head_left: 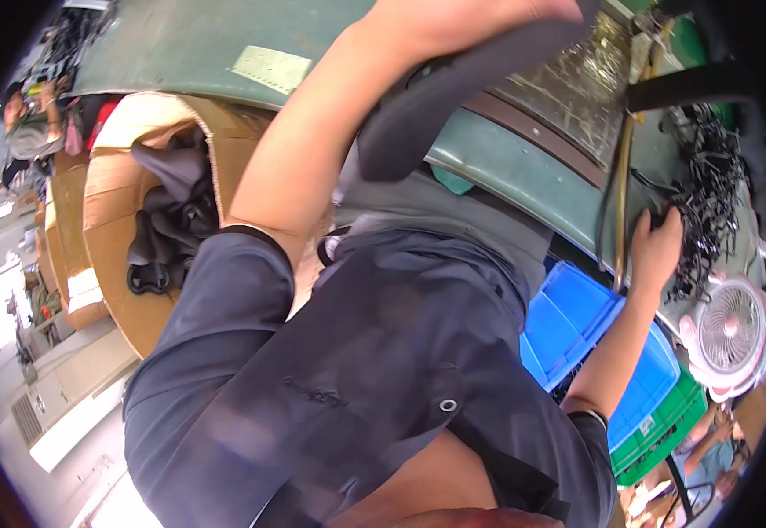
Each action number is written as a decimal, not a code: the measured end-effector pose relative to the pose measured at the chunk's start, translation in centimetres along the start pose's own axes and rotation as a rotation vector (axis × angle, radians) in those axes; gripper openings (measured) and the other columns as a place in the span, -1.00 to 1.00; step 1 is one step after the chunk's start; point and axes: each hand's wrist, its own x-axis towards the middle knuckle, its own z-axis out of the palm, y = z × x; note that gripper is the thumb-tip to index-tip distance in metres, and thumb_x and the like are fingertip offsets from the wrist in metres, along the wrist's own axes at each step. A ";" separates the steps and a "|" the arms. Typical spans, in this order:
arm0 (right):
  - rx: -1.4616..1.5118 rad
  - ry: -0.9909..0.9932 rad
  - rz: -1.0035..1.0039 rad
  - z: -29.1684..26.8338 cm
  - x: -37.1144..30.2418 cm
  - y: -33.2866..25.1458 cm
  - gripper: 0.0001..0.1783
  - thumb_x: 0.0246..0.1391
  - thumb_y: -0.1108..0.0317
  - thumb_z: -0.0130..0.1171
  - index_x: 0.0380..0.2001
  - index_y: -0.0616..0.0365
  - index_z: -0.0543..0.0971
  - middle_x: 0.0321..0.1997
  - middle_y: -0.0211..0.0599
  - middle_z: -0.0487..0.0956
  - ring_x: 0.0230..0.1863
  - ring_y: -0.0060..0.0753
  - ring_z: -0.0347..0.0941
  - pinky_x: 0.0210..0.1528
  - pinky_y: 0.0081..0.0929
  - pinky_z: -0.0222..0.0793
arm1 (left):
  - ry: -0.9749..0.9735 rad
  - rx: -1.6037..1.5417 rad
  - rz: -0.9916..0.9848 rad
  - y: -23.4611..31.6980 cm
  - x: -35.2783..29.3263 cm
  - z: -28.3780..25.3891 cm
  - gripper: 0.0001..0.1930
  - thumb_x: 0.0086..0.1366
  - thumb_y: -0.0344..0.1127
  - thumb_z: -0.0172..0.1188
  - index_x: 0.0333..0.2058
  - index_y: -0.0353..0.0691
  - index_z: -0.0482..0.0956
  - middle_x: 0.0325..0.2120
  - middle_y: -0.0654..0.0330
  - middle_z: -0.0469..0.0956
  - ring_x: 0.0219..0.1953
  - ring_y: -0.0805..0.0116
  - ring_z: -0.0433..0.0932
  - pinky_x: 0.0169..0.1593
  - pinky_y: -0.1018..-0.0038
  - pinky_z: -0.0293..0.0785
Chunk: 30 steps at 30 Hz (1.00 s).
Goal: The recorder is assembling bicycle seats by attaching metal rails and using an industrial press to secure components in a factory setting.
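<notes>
The person's left arm stretches up and across the frame, bare forearm raised. The left hand (488,13) sits at the very top edge on a long dark grey padded piece (427,110) that hangs over the green worktable (524,176). It's cut off by the frame, so can't tell how it grips. The right hand (656,246) reaches out to the side, fingers curled into a tangled heap of black straps (708,194) on the table (looks like grabbing some). Nearby: a blue plastic crate (576,326), a small pink-white fan (730,334), and an open cardboard box (128,202) of dark fabric.
</notes>
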 end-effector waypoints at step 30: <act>0.460 0.212 0.177 -3.9 -2.5 -3.0 -0.34 0.10 0.19 0.58 0.22 0.22 0.63 0.06 -0.26 0.63 0.00 -0.39 0.52 0.11 -0.42 0.46 | 0.274 -0.086 0.098 -4.1 -9.0 2.3 -0.37 -0.12 -0.27 0.68 -0.02 -0.23 0.66 -0.08 0.06 0.66 -0.01 0.01 0.63 0.07 0.21 0.58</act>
